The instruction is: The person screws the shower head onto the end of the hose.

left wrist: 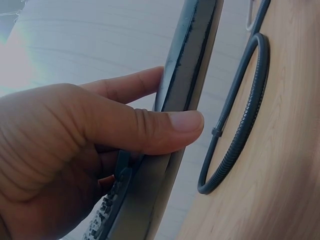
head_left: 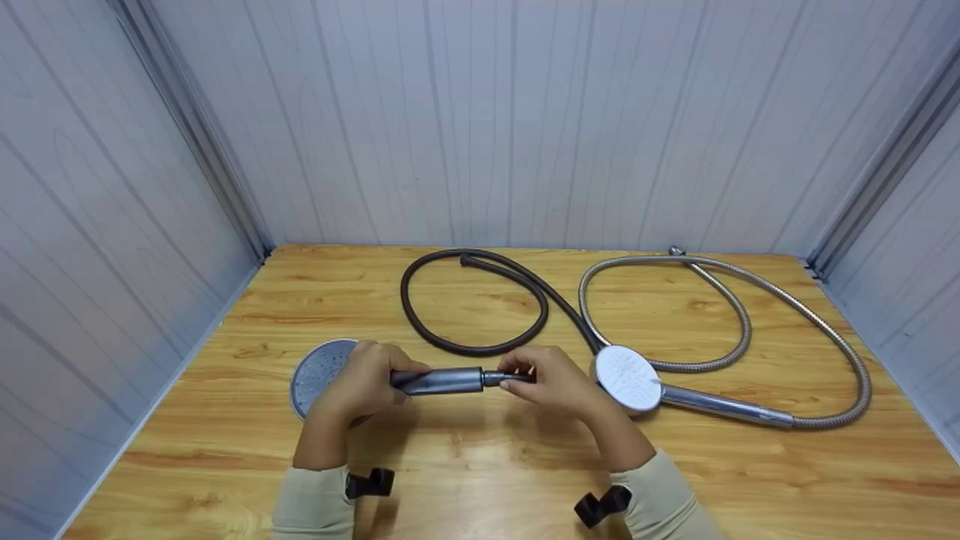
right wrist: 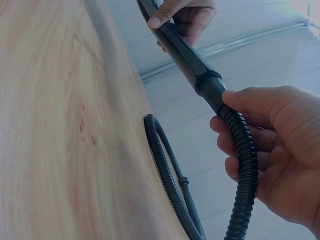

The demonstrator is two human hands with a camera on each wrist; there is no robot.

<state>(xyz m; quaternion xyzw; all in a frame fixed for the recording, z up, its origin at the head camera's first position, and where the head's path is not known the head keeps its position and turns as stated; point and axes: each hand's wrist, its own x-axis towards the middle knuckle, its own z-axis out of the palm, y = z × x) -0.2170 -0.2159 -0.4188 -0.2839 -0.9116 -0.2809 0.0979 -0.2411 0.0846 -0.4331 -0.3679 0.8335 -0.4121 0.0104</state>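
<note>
My left hand (head_left: 367, 379) grips the dark grey handheld shower head (head_left: 446, 381) by its handle, thumb laid across it in the left wrist view. The round spray face (head_left: 319, 371) shows to the left of that hand, partly covered by it. My right hand (head_left: 553, 381) pinches the end of a black ribbed shower hose (right wrist: 242, 150). In the right wrist view its thumb touches the hose's connector (right wrist: 214, 94), which meets the end of the handle. Whether the threads are fully engaged cannot be seen.
The black hose loops over the wooden table (head_left: 480, 465) behind my hands. A chrome shower head with a white face (head_left: 628, 379) lies right of my right hand, joined to a coiled silver hose (head_left: 814, 319). White panel walls (head_left: 480, 120) stand around the table.
</note>
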